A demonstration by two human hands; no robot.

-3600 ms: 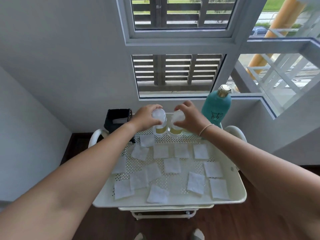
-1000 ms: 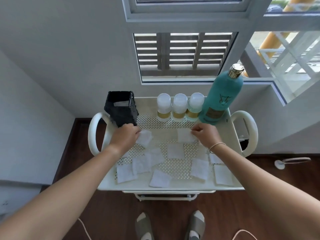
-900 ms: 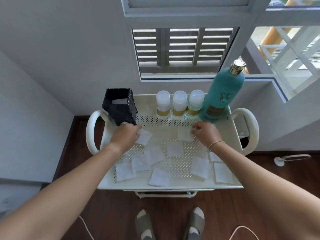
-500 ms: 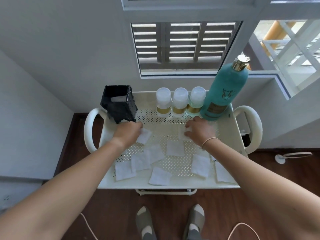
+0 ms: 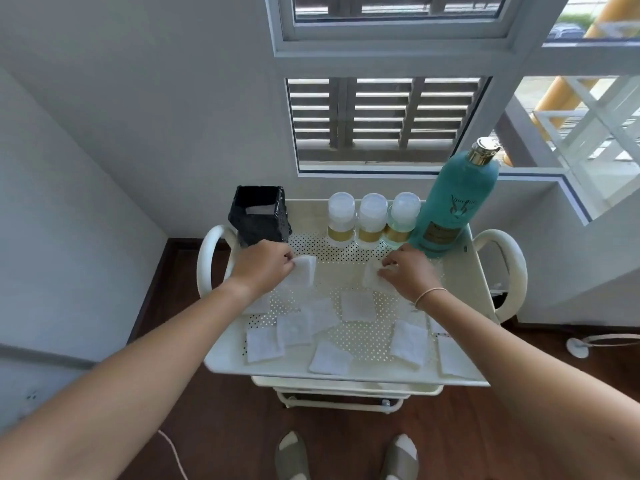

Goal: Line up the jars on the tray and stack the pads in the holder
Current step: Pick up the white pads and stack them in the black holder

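Three small jars (image 5: 372, 218) with white lids stand side by side along the back edge of the cream perforated tray (image 5: 460, 292). A black holder (image 5: 258, 216) sits at the back left corner with one pad inside. Several white square pads (image 5: 356, 306) lie scattered over the tray. My left hand (image 5: 263, 268) pinches a pad (image 5: 304, 273) just in front of the holder. My right hand (image 5: 408, 271) grips another pad (image 5: 372, 280) in front of the jars.
A tall teal bottle (image 5: 453, 202) with a gold cap stands at the back right, touching the jar row. The tray tops a cart with loop handles (image 5: 512, 268) on both sides. The wall and window are directly behind. My feet (image 5: 346, 455) are below on the wood floor.
Both hands left the jars, now lined up at the back, and came down onto pads. Over the last second each hand closed its fingers on a pad.
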